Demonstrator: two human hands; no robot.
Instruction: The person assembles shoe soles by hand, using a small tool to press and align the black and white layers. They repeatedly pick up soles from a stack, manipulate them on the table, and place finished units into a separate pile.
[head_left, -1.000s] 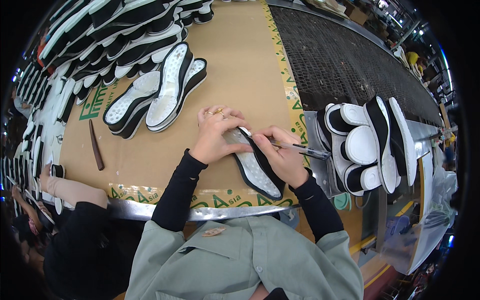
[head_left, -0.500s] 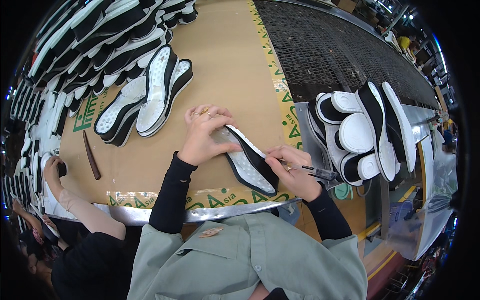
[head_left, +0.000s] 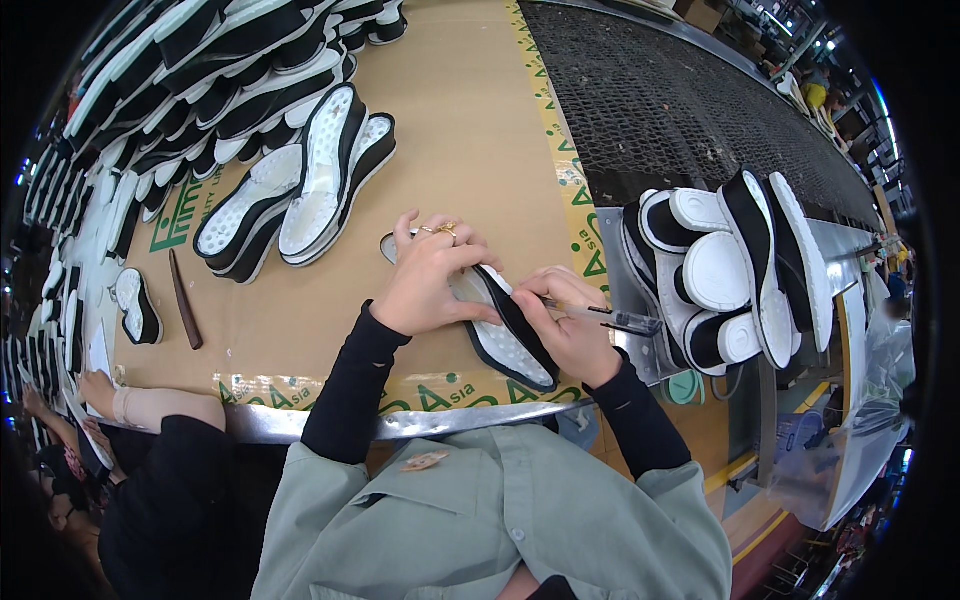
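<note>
While the left hand [head_left: 432, 280] stays spread, fingers pressing the black-and-white rubber shoe sole [head_left: 497, 325] flat on the cardboard-covered tabletop [head_left: 470, 130], the right hand [head_left: 565, 325], fingers pinched around a clear pen-like tool [head_left: 610, 317], has worked its tip further down the sole's black edge.

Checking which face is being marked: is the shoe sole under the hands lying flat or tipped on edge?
Flat: shoe sole lies white face up on the cardboard.

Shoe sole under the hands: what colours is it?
The shoe sole is white inside with a black rim, seen in the head view.
</note>
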